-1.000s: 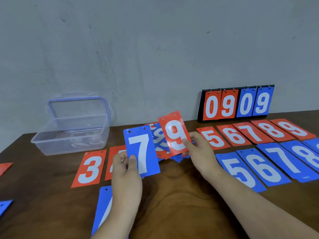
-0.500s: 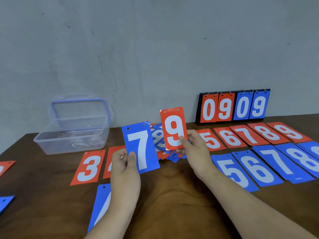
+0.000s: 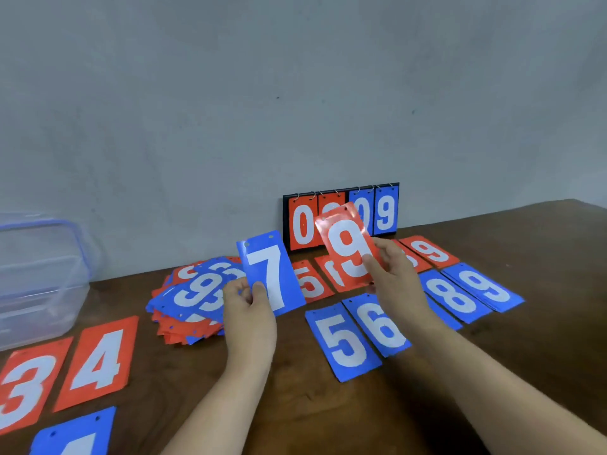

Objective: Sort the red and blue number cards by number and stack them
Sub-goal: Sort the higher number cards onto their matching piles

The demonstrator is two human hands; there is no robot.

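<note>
Dark grained wooden table (image 3: 328, 418) against a scuffed grey wall. Centre frame: thin, glossy rectangular cards, punched at the top. Blue 7 card (image 3: 272, 274) pinched upright in left hand (image 3: 249, 311); red 9 card (image 3: 348, 247), tilted, gripped by right hand (image 3: 395, 280), hiding part of flip scoreboard (image 3: 302, 224). Messy unsorted pile (image 3: 190, 300) centre left. Bare wood lower centre. Clear plastic box (image 3: 39, 284) cut off at left edge.

We are holding a blue rectangular plastic 7 card (image 3: 271, 274) upright and a red 9 card (image 3: 348, 244) tilted above the desk (image 3: 328, 408). A jumbled red-and-blue card pile (image 3: 193, 295) is lying to their left, and a blue 5 card (image 3: 341, 343) and blue 6 card (image 3: 377, 326) are lying flat, side by side.
</note>
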